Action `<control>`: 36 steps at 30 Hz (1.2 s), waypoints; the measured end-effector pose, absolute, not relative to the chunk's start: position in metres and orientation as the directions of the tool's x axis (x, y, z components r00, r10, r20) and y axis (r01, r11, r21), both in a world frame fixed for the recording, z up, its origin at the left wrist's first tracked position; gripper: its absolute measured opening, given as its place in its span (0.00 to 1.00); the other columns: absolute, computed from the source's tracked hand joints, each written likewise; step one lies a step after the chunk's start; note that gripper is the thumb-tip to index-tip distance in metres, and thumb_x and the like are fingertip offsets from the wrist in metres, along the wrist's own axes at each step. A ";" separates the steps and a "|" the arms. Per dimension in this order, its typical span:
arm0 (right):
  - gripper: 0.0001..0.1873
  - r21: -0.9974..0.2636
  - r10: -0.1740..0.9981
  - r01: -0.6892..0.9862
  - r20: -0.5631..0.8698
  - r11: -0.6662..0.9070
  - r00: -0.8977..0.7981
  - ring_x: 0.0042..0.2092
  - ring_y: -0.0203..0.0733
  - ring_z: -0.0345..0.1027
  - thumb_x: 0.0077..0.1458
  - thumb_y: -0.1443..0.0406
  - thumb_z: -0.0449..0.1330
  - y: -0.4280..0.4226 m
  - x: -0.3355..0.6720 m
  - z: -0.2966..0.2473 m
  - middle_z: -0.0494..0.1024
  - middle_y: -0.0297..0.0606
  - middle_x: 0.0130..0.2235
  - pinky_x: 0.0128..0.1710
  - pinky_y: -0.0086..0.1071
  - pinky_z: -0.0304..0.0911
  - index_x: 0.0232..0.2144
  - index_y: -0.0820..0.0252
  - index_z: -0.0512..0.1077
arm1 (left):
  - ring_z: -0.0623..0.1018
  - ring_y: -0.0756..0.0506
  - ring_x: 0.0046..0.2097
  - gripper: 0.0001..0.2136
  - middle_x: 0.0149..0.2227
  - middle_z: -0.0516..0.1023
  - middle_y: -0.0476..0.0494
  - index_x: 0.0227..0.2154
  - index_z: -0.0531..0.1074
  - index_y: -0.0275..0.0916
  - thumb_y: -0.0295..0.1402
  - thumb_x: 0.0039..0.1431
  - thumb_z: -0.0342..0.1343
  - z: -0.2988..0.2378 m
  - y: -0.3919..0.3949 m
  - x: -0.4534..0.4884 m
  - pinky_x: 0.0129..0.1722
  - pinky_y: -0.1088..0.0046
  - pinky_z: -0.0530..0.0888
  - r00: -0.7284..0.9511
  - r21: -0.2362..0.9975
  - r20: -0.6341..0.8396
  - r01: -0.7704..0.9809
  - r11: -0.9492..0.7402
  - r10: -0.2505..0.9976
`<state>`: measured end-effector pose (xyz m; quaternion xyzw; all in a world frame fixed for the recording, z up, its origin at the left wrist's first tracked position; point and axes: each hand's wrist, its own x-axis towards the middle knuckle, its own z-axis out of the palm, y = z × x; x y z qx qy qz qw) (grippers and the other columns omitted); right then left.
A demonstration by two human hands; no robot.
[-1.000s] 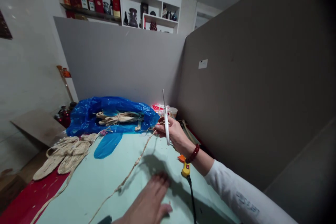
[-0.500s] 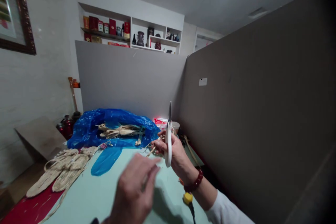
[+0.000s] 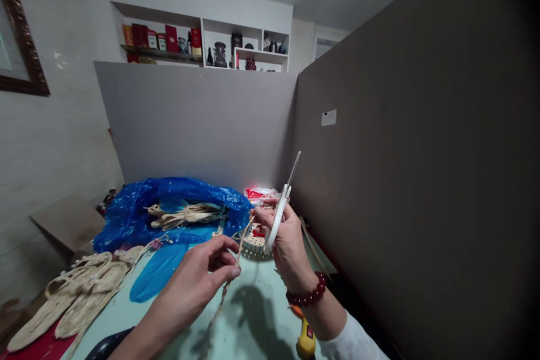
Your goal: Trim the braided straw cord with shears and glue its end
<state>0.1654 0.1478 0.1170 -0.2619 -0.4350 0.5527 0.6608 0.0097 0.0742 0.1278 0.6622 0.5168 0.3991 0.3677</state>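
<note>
A thin braided straw cord (image 3: 225,295) runs upward between my two hands, its lower end hanging blurred over the table. My left hand (image 3: 198,273) has thumb and fingers closed on the cord at its middle. Higher and to the right, my right hand (image 3: 291,244) pinches the cord's upper part in its fingertips. That same hand also carries scissors with white handles (image 3: 276,228), blades pointing up and away from the cord. Below the hands is the pale green tabletop (image 3: 248,343). Behind the right hand sits a round container with a dotted side (image 3: 255,253), partly hidden.
A blue plastic bag (image 3: 122,202) holds a bundle of straw strips (image 3: 192,214). Woven straw sandals (image 3: 88,298) lie at the left. A yellow-handled tool (image 3: 306,340) is by my right forearm, a black object (image 3: 109,343) under my left. Grey partitions (image 3: 198,124) enclose the table.
My left hand, blurred before, has come onto the cord and stays there. The right hand has shifted slightly right, and the scissors now tilt rightward. The view has turned a little.
</note>
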 end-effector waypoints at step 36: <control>0.16 -0.877 0.944 -0.374 0.329 0.303 -0.006 0.27 0.32 0.70 0.50 0.59 0.68 0.147 0.181 0.131 0.75 0.29 0.28 0.24 0.23 0.64 0.38 0.56 0.67 | 0.60 0.58 0.16 0.15 0.20 0.72 0.50 0.25 0.81 0.40 0.47 0.42 0.69 0.152 0.054 0.005 0.16 0.80 0.52 0.096 0.992 -0.110 -0.049 0.115 0.989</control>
